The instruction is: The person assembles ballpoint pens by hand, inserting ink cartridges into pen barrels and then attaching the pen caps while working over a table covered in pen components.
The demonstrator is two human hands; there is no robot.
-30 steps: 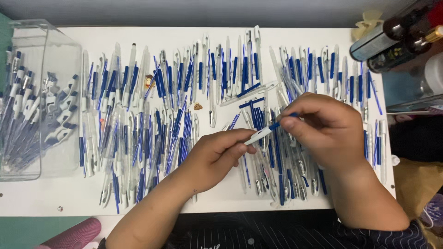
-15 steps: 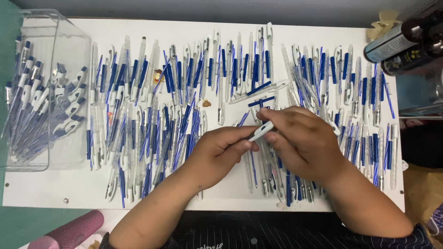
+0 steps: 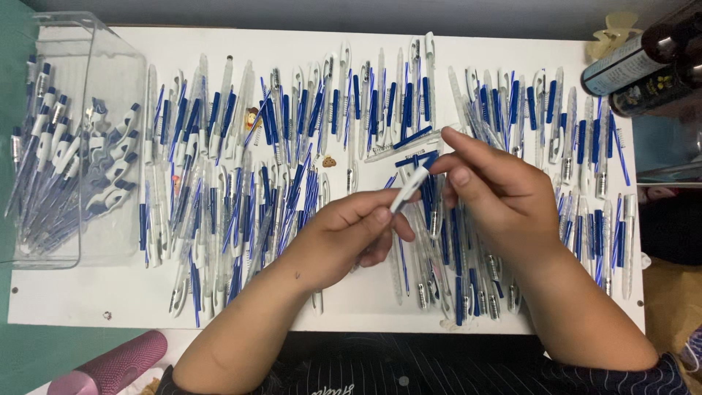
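Both my hands meet above the middle of a white table [image 3: 453, 51]. My left hand [image 3: 344, 238] pinches the lower end of a white and blue pen [image 3: 411, 179]. My right hand [image 3: 497, 197] grips the pen's upper blue end with fingertips and thumb. The pen is tilted, its blue tip pointing up and right. Beneath the hands lie several loose pen parts [image 3: 292, 146], white barrels and blue pieces, spread across the table.
A clear plastic bin [image 3: 110, 80] at the left holds several assembled pens [image 3: 58, 175]. Two dark bottles [image 3: 643, 66] lie at the upper right. A pink cylinder [image 3: 110, 369] rests at the lower left, below the table edge.
The view has shifted slightly. My hands have lifted the pen a little and both fingertips stay on it; the right hand's fingers have moved toward its upper end.
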